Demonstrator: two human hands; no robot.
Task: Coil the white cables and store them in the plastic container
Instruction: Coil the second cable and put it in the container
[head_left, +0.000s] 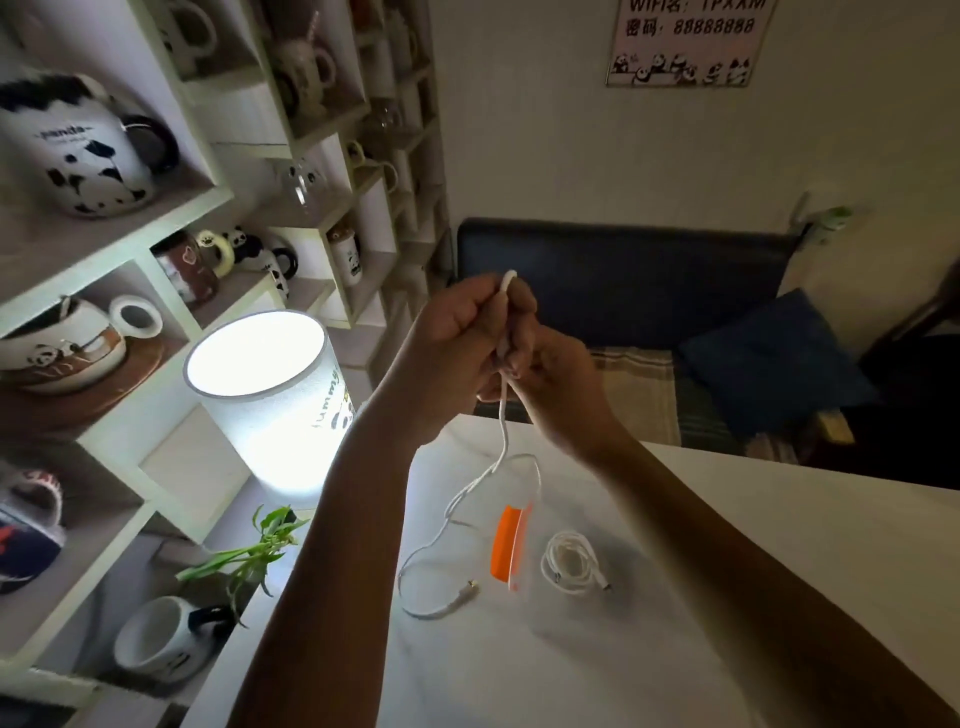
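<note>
A white bench (649, 649) stands beside mug-filled shelves (156, 218), a lit lamp (265, 395) and a dark sofa (623, 270). Both hands are raised above it: left hand (457, 343) and right hand (550, 384) pinch one white cable (501, 441) trailing down to the bench, beside a clear container (511, 540) with an orange part and a coiled cable (571, 561). A wall sign (685, 41) reads "WiFi" and "88888888"; one mug (78, 145) reads "panda".

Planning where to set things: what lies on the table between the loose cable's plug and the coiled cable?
Head view: the clear container with its orange lid.
</note>
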